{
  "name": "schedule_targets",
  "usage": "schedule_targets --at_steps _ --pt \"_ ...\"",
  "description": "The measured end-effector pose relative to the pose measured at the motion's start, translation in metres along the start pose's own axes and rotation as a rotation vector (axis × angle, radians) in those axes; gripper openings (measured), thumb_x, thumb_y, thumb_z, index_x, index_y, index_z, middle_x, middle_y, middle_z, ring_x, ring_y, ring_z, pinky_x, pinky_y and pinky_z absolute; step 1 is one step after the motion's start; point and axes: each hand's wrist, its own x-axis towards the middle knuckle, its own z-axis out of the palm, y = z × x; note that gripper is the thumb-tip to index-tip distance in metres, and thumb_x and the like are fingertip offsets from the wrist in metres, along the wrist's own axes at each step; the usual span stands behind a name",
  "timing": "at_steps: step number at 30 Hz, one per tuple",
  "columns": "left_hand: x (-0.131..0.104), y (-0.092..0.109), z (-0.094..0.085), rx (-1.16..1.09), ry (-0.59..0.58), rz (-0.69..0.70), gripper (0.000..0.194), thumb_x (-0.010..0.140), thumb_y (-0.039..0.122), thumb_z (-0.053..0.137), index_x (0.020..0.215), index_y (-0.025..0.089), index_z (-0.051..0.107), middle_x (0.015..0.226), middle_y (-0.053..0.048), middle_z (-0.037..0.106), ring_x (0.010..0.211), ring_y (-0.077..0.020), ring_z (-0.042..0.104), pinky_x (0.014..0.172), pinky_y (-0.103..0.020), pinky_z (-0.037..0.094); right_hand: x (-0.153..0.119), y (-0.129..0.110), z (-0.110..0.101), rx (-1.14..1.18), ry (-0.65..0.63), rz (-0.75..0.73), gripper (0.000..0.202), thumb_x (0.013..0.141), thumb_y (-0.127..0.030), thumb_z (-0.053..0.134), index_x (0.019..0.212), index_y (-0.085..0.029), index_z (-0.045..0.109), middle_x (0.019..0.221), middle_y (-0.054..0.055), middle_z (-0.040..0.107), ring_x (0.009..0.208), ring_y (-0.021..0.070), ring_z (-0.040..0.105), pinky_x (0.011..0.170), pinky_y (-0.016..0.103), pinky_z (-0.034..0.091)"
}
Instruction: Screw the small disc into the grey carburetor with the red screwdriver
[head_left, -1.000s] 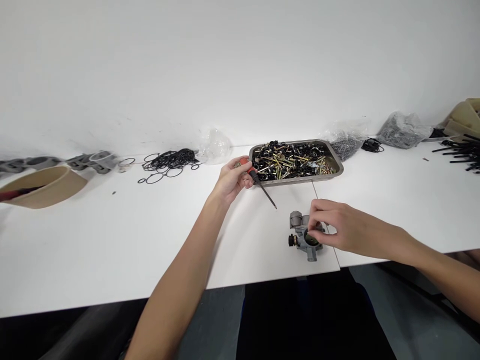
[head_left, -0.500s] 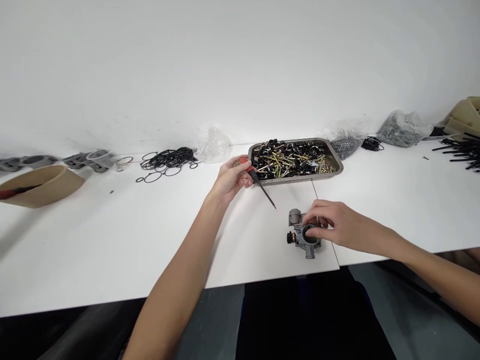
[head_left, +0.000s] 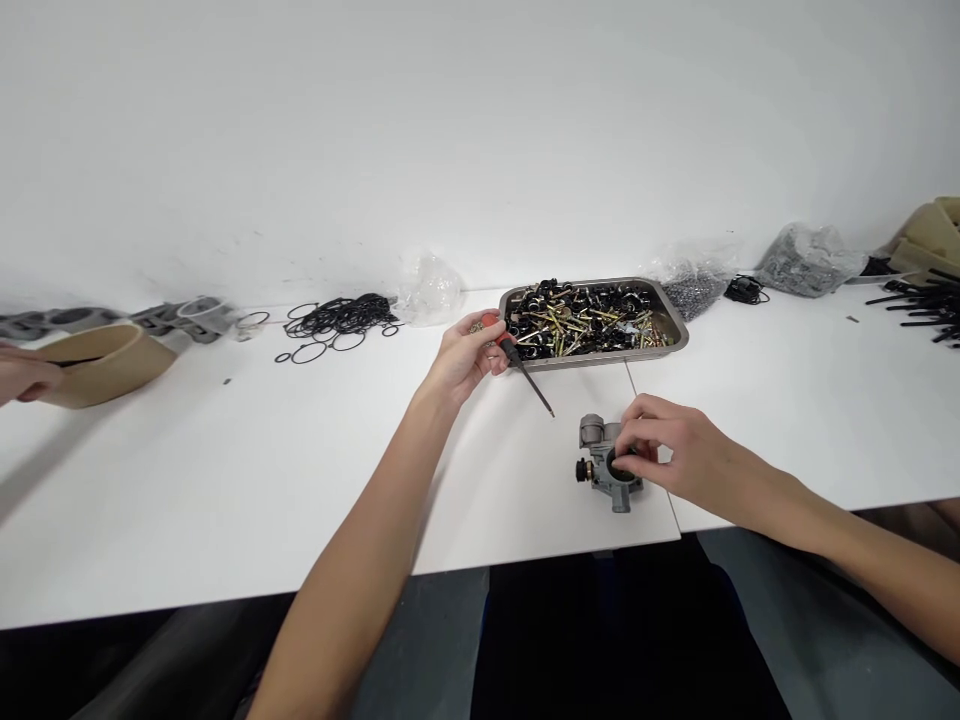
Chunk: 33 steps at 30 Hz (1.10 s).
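My left hand is closed around the red handle of a screwdriver, whose dark shaft points down and to the right. The fingertips are at the left end of a metal tray full of screws and small black parts. On the table in front of me sits a grey metal carburetor with a black knob on its left side. My right hand grips the carburetor at its round opening, thumb and fingers pinched at the rim. Whether a small part is between those fingertips is hidden.
Black rubber rings and a clear plastic bag lie left of the tray. At far left another person's hand reaches into a beige container. Filled bags and black rods are on the right.
My right thumb and fingers have drawn closer together at the carburetor's opening. My left hand holds the screwdriver almost still. Another person's hand has come in at the far left.
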Motion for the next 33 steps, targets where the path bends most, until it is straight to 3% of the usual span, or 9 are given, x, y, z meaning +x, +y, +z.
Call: schedule_targets --at_steps 10,13,16,21,25,29,33 --pt "0.000 0.000 0.000 0.006 0.009 -0.004 0.045 0.072 0.027 0.086 0.108 0.017 0.061 0.069 -0.002 0.068 0.040 -0.0072 0.049 0.040 -0.021 0.040 0.000 -0.007 -0.005 0.056 -0.033 0.036 0.028 0.095 -0.046 0.061 0.082 -0.021 0.067 0.104 0.008 0.064 0.069 0.0141 0.055 0.067 0.034 0.053" --pt "0.000 0.000 -0.001 0.002 0.005 -0.007 0.045 0.071 0.027 0.086 0.107 0.017 0.061 0.070 -0.002 0.069 0.041 -0.0074 0.050 0.041 -0.022 0.040 0.006 -0.002 -0.006 0.056 -0.033 0.052 0.020 0.093 -0.042 0.063 0.091 -0.023 0.069 0.105 0.007 0.063 0.071 0.0143 0.054 0.069 0.033 0.052" --pt "0.001 0.000 -0.001 -0.001 0.004 -0.010 0.045 0.070 0.026 0.087 0.107 0.017 0.061 0.071 -0.003 0.069 0.041 -0.0076 0.051 0.041 -0.022 0.040 0.011 0.001 -0.011 0.035 -0.056 0.046 0.025 0.092 -0.046 0.065 0.103 -0.025 0.071 0.109 0.007 0.062 0.079 0.0163 0.057 0.075 0.034 0.052" --pt "-0.001 0.002 -0.001 -0.010 0.003 -0.003 0.045 0.071 0.026 0.086 0.107 0.017 0.061 0.069 -0.002 0.069 0.041 -0.0072 0.050 0.041 -0.022 0.040 0.007 0.001 -0.016 -0.042 -0.195 -0.008 0.045 0.082 -0.056 0.076 0.118 -0.030 0.071 0.122 0.007 0.059 0.098 0.0228 0.062 0.085 0.037 0.054" --pt "-0.001 0.002 -0.001 -0.011 -0.004 0.007 0.046 0.072 0.028 0.086 0.109 0.017 0.060 0.069 -0.002 0.069 0.040 -0.0069 0.050 0.040 -0.022 0.040 0.005 0.006 -0.007 -0.076 -0.141 -0.116 0.032 0.088 -0.049 0.073 0.111 -0.028 0.072 0.122 0.009 0.058 0.103 0.0252 0.061 0.088 0.040 0.054" --pt "-0.001 0.005 -0.001 -0.021 -0.003 0.038 0.046 0.075 0.031 0.085 0.112 0.020 0.060 0.069 0.000 0.068 0.041 -0.0089 0.053 0.040 -0.023 0.041 0.021 0.018 -0.002 -0.076 -0.140 -0.248 0.029 0.084 -0.045 0.078 0.105 -0.025 0.072 0.119 0.010 0.059 0.113 0.0288 0.056 0.095 0.046 0.052" --pt "-0.004 0.014 -0.006 -0.038 -0.001 0.113 0.041 0.077 0.032 0.082 0.111 0.024 0.061 0.070 0.000 0.068 0.047 -0.0116 0.058 0.041 -0.024 0.041 0.047 0.027 -0.005 -0.047 -0.193 -0.297 0.048 0.074 -0.042 0.085 0.117 -0.027 0.067 0.131 0.010 0.053 0.125 0.0306 0.048 0.101 0.048 0.051"
